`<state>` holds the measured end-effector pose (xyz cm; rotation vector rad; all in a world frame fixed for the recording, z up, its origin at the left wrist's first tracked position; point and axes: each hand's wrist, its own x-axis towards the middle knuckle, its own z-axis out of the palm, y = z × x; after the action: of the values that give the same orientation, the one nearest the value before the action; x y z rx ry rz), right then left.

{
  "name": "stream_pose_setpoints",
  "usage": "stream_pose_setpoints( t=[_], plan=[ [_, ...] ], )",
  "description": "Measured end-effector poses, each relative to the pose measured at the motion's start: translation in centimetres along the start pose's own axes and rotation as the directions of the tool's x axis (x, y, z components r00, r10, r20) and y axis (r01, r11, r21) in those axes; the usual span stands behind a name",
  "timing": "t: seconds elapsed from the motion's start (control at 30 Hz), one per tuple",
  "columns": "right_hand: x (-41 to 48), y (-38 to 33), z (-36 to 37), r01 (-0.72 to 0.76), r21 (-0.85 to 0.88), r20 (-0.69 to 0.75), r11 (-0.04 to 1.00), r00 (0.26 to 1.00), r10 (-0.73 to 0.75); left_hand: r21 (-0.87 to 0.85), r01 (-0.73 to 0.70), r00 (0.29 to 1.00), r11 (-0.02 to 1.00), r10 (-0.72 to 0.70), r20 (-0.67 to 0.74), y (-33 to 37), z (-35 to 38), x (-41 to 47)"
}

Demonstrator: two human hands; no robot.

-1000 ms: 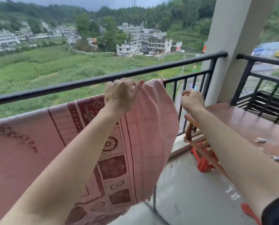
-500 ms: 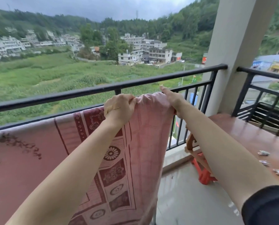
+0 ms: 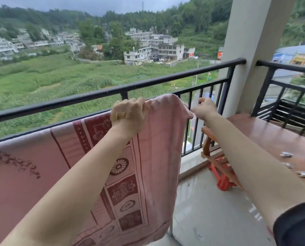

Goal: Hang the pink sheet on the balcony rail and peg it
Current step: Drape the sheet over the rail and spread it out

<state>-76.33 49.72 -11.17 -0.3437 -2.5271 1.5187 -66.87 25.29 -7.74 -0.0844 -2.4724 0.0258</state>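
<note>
The right hand has slid off the top edge of the pink sheet and now sits just past its end corner, in front of the balcony rail's upright bars. The left hand has stayed where it was.

Beyond the rail lie green fields, pale buildings and wooded hills. The rail itself is black metal and runs across the whole view to a pale column at its far end. The sheet hangs inside the rail, its top edge following the lower bar just under the handrail. Its patterned dark red border drops toward the tiled floor.

Inside the rail, beside the column, stands a brown wooden table with a red stool beneath it.

The left hand, with a plaster across its back, grips the sheet's top edge in curled fingers, just below the handrail. The right hand's fingers are loosely curled and its fingertips meet the sheet's corner. Whether they pinch the cloth cannot be told. A dark sleeve covers the right upper arm.

A few small pegs lie on the table, well apart from the rail.
</note>
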Motion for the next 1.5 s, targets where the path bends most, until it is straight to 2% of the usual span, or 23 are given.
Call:
stream_pose_setpoints(
  t=[0.1, 0.17, 0.23, 0.3, 0.37, 0.43, 0.5, 0.57, 0.7, 0.73, 0.77, 0.83, 0.87, 0.9, 0.93, 1.0, 1.03, 1.07, 1.1, 1.2, 1.3, 1.4, 1.5],
  plan=[
    [-0.9, -0.2, 0.3, 0.134, -0.062, -0.134, 0.989, 0.981, -0.141, -0.095, -0.003, 1.0, 0.995, 0.006, 0.025, 0.2, -0.2, 0.4],
    [-1.8, -1.8, 0.9, 0.269, -0.099, -0.166, 0.958, 0.945, -0.282, -0.319, -0.017, 1.0, 0.948, 0.024, 0.019, -0.2, -0.8, 0.5],
    [-3.0, -3.7, 2.0, 0.397, -0.093, -0.134, 0.913, 0.904, -0.406, -0.453, -0.049, 0.997, 0.89, 0.015, -0.08, -1.0, -1.7, 0.1],
    [-4.4, -5.2, 3.3, 0.462, -0.063, -0.096, 0.885, 0.88, -0.466, -0.329, -0.023, 0.99, 0.944, -0.025, -0.142, -2.1, -2.2, -1.0],
    [-5.5, -5.4, 4.7, 0.464, -0.038, -0.117, 0.885, 0.877, -0.465, -0.115, 0.067, 0.994, 0.991, -0.076, -0.077, -3.1, -2.1, -2.3],
    [-6.1, -4.1, 5.5, 0.38, 0.023, -0.173, 0.925, 0.913, -0.371, 0.086, 0.047, 0.999, 0.995, -0.046, -0.013, -3.6, -1.4, -3.6],
    [-6.5, -1.0, 6.0, 0.286, 0.138, -0.136, 0.948, 0.954, -0.268, 0.162, 0.024, 1.0, 0.986, -0.022, -0.01, -3.9, -0.9, -4.1],
    [-7.1, 2.7, 6.2, 0.225, 0.237, -0.018, 0.945, 0.974, -0.228, 0.154, 0.058, 0.998, 0.986, -0.052, -0.043, -3.9, -0.7, -4.0],
    [-8.3, 8.1, 5.7, 0.073, 0.267, 0.232, 0.961, 0.963, -0.137, 0.182, 0.083, 0.994, 0.98, -0.068, -0.084, -3.6, 0.0, -3.8],
    [-8.4, 9.4, 5.4, 0.022, 0.227, 0.343, 0.974, 0.934, -0.101, 0.177, 0.092, 0.993, 0.98, -0.076, -0.095, -3.5, 0.2, -3.7],
    [-8.4, 10.7, 5.0, 0.008, 0.112, 0.478, 0.994, 0.876, -0.061, 0.172, 0.096, 0.991, 0.98, -0.079, -0.106, -3.3, 0.3, -3.5],
    [-8.7, 13.6, 4.0, 0.112, -0.277, 0.701, 0.954, 0.703, 0.121, 0.161, 0.107, 0.989, 0.981, -0.088, -0.122, -3.1, 0.6, -3.2],
    [-8.8, 15.4, 3.5, 0.175, -0.41, 0.742, 0.895, 0.634, 0.216, 0.158, 0.117, 0.987, 0.981, -0.097, -0.129, -2.9, 0.7, -3.0],
    [-8.9, 17.0, 3.0, 0.179, -0.471, 0.738, 0.864, 0.616, 0.275, 0.156, 0.128, 0.985, 0.98, -0.107, -0.137, -2.8, 0.9, -2.9],
    [-8.8, 18.4, 2.4, 0.127, -0.467, 0.7, 0.875, 0.658, 0.278, 0.155, 0.139, 0.982, 0.978, -0.117, -0.145, -2.8, 1.0, -2.9],
    [-8.4, 20.3, 1.3, 0.083, -0.49, 0.476, 0.868, 0.86, 0.187, 0.15, 0.158, 0.977, 0.976, -0.133, -0.165, -2.6, 1.3, -2.9],
    [-7.9, 21.0, 1.0, 0.106, -0.568, 0.336, 0.816, 0.935, 0.113, 0.151, 0.161, 0.975, 0.975, -0.133, -0.177, -2.5, 1.4, -2.9],
    [-7.4, 21.3, 0.9, 0.104, -0.635, 0.233, 0.766, 0.971, 0.062, 0.154, 0.16, 0.974, 0.975, -0.13, -0.187, -2.4, 1.4, -3.0],
    [-7.0, 21.5, 0.9, 0.089, -0.647, 0.199, 0.757, 0.979, 0.054, 0.154, 0.16, 0.972, 0.975, -0.129, -0.198, -2.3, 1.4, -3.1],
    [-6.0, 20.9, 1.9, 0.068, -0.474, 0.35, 0.878, 0.93, 0.117, 0.153, 0.181, 0.965, 0.972, -0.146, -0.217, -1.9, 1.1, -3.5],
    [-5.1, 17.1, 2.4, 0.043, -0.1, 0.421, 0.994, 0.907, 0.003, 0.169, 0.208, 0.959, 0.963, -0.167, -0.227, -1.9, 1.4, -3.8],
    [-4.9, 10.5, 1.8, -0.063, 0.34, 0.445, 0.938, 0.89, -0.101, 0.181, 0.246, 0.955, 0.952, -0.206, -0.215, -1.4, 1.1, -3.5],
    [-3.8, 5.7, 0.9, -0.155, 0.524, 0.522, 0.837, 0.836, -0.172, 0.148, 0.294, 0.946, 0.944, -0.266, -0.183, 0.0, 0.9, -2.6]
  ],
)
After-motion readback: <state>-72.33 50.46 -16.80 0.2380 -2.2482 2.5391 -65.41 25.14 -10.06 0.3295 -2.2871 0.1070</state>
